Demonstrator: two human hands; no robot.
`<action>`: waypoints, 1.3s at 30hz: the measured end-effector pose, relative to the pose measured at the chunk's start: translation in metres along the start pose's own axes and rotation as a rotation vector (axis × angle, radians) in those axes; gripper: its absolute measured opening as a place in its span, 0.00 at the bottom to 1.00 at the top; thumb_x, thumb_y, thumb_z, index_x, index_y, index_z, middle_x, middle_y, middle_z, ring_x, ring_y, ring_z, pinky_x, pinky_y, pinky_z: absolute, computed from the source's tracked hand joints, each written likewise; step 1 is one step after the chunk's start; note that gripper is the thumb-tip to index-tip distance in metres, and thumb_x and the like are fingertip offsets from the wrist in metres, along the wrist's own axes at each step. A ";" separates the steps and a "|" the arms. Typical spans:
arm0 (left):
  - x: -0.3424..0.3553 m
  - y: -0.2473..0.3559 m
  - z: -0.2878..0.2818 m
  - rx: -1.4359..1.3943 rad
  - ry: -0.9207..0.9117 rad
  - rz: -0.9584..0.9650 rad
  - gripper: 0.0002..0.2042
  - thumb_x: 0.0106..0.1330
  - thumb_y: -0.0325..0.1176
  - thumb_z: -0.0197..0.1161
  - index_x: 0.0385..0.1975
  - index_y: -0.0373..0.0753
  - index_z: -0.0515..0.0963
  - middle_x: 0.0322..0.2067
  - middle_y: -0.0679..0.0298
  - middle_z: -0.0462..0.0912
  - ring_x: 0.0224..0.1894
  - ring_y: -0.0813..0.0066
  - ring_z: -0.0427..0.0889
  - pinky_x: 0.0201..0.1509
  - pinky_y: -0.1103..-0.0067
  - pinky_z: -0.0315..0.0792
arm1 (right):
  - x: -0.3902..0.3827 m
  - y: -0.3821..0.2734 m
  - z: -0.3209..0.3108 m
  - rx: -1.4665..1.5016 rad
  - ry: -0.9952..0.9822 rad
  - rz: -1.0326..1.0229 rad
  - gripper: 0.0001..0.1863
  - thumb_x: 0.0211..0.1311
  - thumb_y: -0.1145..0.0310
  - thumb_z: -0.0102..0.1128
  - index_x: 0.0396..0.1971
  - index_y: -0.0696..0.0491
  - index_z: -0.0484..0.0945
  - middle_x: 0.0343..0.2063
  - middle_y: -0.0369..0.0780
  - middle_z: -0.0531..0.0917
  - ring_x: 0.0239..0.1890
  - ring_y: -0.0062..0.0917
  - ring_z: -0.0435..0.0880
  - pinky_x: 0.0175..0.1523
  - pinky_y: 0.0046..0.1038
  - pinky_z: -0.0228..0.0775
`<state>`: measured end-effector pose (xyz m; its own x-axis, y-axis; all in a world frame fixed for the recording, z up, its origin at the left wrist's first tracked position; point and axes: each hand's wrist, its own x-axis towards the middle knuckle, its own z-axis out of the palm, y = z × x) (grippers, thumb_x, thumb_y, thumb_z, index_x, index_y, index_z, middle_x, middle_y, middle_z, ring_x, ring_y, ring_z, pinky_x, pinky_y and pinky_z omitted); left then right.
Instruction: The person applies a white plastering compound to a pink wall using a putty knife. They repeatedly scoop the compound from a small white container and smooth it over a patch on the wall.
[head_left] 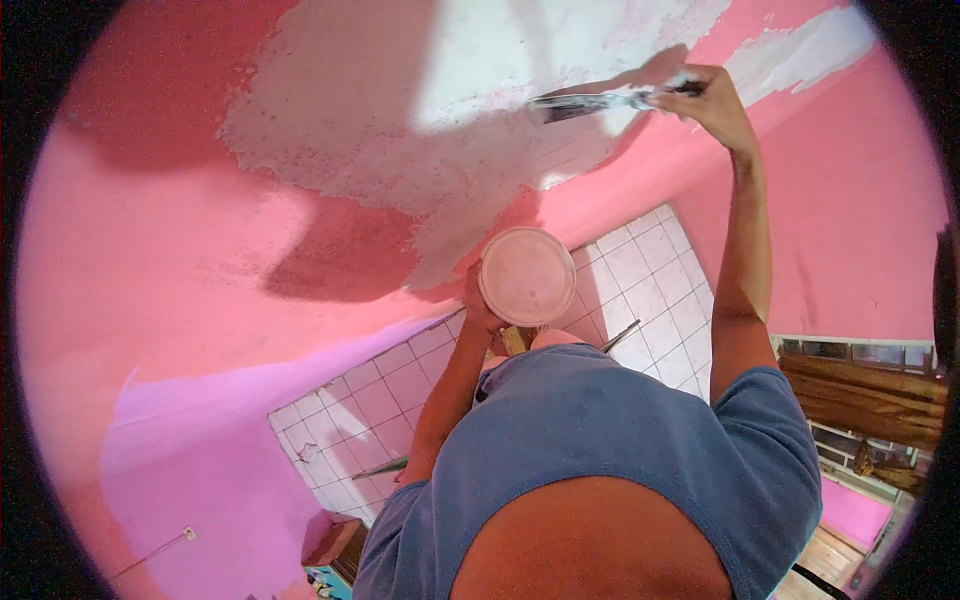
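My right hand (712,100) is raised at the upper right, its fingers closed round the dark handle of a putty knife (585,103). White material smears the tool's neck, and its flat dark end lies against or very close to a greyish-white patch (350,120) on the pink wall. Lower down, in front of my body, my left hand (478,302) grips the left side of a round, pale tub (528,277). Its face looks pinkish white; I cannot make out how much is in it. My left fingers are partly hidden by the tub.
White floor tiles (650,262) run along the foot of the wall. Thin dark objects (622,336) lie near my body. An open box (338,545) stands at the lower left, below a purple wall area (200,470). Brown curtains (865,398) hang at the right.
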<state>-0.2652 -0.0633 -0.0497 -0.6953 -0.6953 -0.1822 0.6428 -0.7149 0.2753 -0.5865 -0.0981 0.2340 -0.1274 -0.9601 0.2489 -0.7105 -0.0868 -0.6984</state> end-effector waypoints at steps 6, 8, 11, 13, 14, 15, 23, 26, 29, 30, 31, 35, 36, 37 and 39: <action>-0.001 -0.006 -0.021 0.808 -0.076 0.375 0.36 0.44 0.35 0.72 0.56 0.41 0.62 0.53 0.61 0.69 0.54 0.67 0.69 0.54 0.67 0.68 | -0.002 -0.039 0.050 0.008 -0.102 -0.178 0.16 0.39 0.61 0.72 0.20 0.58 0.79 0.20 0.34 0.76 0.22 0.17 0.72 0.27 0.21 0.64; -0.004 -0.002 -0.001 0.584 -0.179 0.294 0.30 0.56 0.52 0.48 0.57 0.41 0.63 0.53 0.57 0.69 0.53 0.59 0.71 0.54 0.60 0.68 | 0.006 -0.043 0.064 0.029 -0.103 -0.248 0.16 0.40 0.61 0.72 0.21 0.58 0.79 0.20 0.34 0.76 0.23 0.17 0.73 0.28 0.21 0.64; -0.006 0.010 0.029 -0.170 0.097 -0.132 0.36 0.45 0.37 0.72 0.56 0.41 0.62 0.54 0.61 0.68 0.54 0.67 0.69 0.55 0.67 0.68 | 0.013 -0.028 0.049 0.025 -0.067 -0.275 0.15 0.41 0.62 0.71 0.21 0.58 0.79 0.21 0.35 0.77 0.24 0.17 0.74 0.29 0.21 0.65; -0.010 0.016 0.020 -0.182 0.124 -0.127 0.39 0.41 0.38 0.74 0.56 0.40 0.62 0.53 0.60 0.68 0.54 0.67 0.69 0.55 0.67 0.67 | 0.010 -0.031 0.028 0.038 -0.023 -0.181 0.12 0.43 0.64 0.70 0.21 0.57 0.80 0.21 0.34 0.78 0.23 0.16 0.73 0.28 0.20 0.64; -0.005 0.013 0.022 -0.181 0.129 -0.173 0.41 0.38 0.39 0.76 0.56 0.40 0.62 0.53 0.60 0.68 0.54 0.67 0.70 0.55 0.67 0.67 | 0.000 -0.023 0.006 0.015 -0.007 -0.172 0.12 0.43 0.64 0.70 0.21 0.57 0.80 0.21 0.34 0.78 0.23 0.16 0.73 0.28 0.20 0.64; -0.008 0.011 0.023 -0.185 0.128 -0.167 0.41 0.38 0.39 0.76 0.56 0.40 0.62 0.53 0.60 0.68 0.54 0.67 0.70 0.55 0.67 0.67 | -0.003 -0.014 -0.006 0.049 -0.015 -0.084 0.12 0.43 0.64 0.70 0.22 0.57 0.80 0.20 0.34 0.77 0.23 0.16 0.73 0.28 0.20 0.64; -0.014 0.007 0.035 0.309 -0.076 0.129 0.42 0.28 0.40 0.78 0.50 0.38 0.67 0.47 0.60 0.74 0.50 0.69 0.73 0.54 0.69 0.68 | 0.005 -0.045 0.055 0.037 -0.096 -0.310 0.09 0.43 0.69 0.70 0.19 0.56 0.79 0.14 0.29 0.74 0.18 0.09 0.66 0.22 0.15 0.56; -0.013 0.009 0.036 0.233 -0.050 0.086 0.41 0.29 0.39 0.78 0.50 0.38 0.68 0.46 0.60 0.75 0.49 0.70 0.73 0.54 0.69 0.67 | 0.016 -0.034 0.049 -0.038 0.026 -0.420 0.08 0.44 0.69 0.70 0.20 0.56 0.79 0.14 0.29 0.75 0.18 0.09 0.67 0.22 0.16 0.57; -0.010 0.009 0.045 0.150 -0.113 0.047 0.40 0.30 0.38 0.78 0.50 0.38 0.68 0.47 0.61 0.74 0.50 0.71 0.72 0.54 0.69 0.68 | 0.003 -0.015 -0.001 0.024 0.046 -0.199 0.14 0.40 0.64 0.73 0.22 0.57 0.80 0.14 0.29 0.74 0.18 0.13 0.67 0.25 0.17 0.61; -0.011 0.010 0.045 0.128 -0.132 0.050 0.40 0.30 0.38 0.78 0.50 0.38 0.68 0.48 0.61 0.74 0.51 0.71 0.72 0.54 0.69 0.68 | -0.002 -0.010 -0.011 0.067 0.061 -0.149 0.14 0.40 0.64 0.73 0.21 0.57 0.80 0.14 0.29 0.74 0.18 0.13 0.67 0.24 0.18 0.60; -0.010 0.009 0.042 0.151 -0.193 0.089 0.39 0.33 0.38 0.76 0.51 0.38 0.67 0.49 0.61 0.73 0.51 0.71 0.72 0.53 0.69 0.69 | -0.005 -0.006 -0.016 0.109 0.077 -0.099 0.14 0.40 0.63 0.72 0.20 0.57 0.79 0.14 0.29 0.74 0.17 0.12 0.66 0.23 0.18 0.60; -0.006 0.009 0.022 0.508 -0.087 0.136 0.30 0.54 0.52 0.48 0.56 0.43 0.64 0.54 0.57 0.69 0.54 0.58 0.69 0.54 0.58 0.67 | -0.005 -0.027 0.040 0.058 -0.039 -0.194 0.14 0.42 0.64 0.72 0.17 0.57 0.77 0.12 0.29 0.71 0.17 0.11 0.65 0.21 0.20 0.57; -0.005 0.008 0.019 0.616 -0.040 0.130 0.31 0.60 0.58 0.39 0.58 0.44 0.63 0.55 0.56 0.68 0.55 0.54 0.69 0.54 0.54 0.66 | -0.003 -0.033 0.052 0.060 -0.034 -0.189 0.14 0.42 0.64 0.72 0.17 0.57 0.77 0.12 0.29 0.71 0.17 0.11 0.65 0.21 0.20 0.57; -0.004 0.006 0.017 0.565 -0.147 0.160 0.31 0.60 0.58 0.38 0.58 0.44 0.62 0.55 0.56 0.68 0.55 0.54 0.68 0.55 0.54 0.65 | 0.000 -0.035 0.064 0.090 -0.045 -0.200 0.14 0.42 0.64 0.72 0.17 0.57 0.77 0.12 0.29 0.71 0.17 0.11 0.65 0.21 0.20 0.57; 0.000 0.002 0.009 0.513 -0.260 0.191 0.31 0.61 0.57 0.38 0.58 0.44 0.62 0.55 0.56 0.67 0.55 0.54 0.68 0.55 0.54 0.65 | 0.003 -0.033 0.066 0.091 -0.027 -0.180 0.13 0.42 0.64 0.72 0.18 0.57 0.78 0.13 0.29 0.73 0.18 0.11 0.66 0.22 0.19 0.57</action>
<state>-0.2665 -0.0642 -0.0405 -0.6803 -0.7206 0.1336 0.5714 -0.4073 0.7124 -0.5179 -0.1154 0.2131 0.0153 -0.9337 0.3578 -0.6544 -0.2799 -0.7024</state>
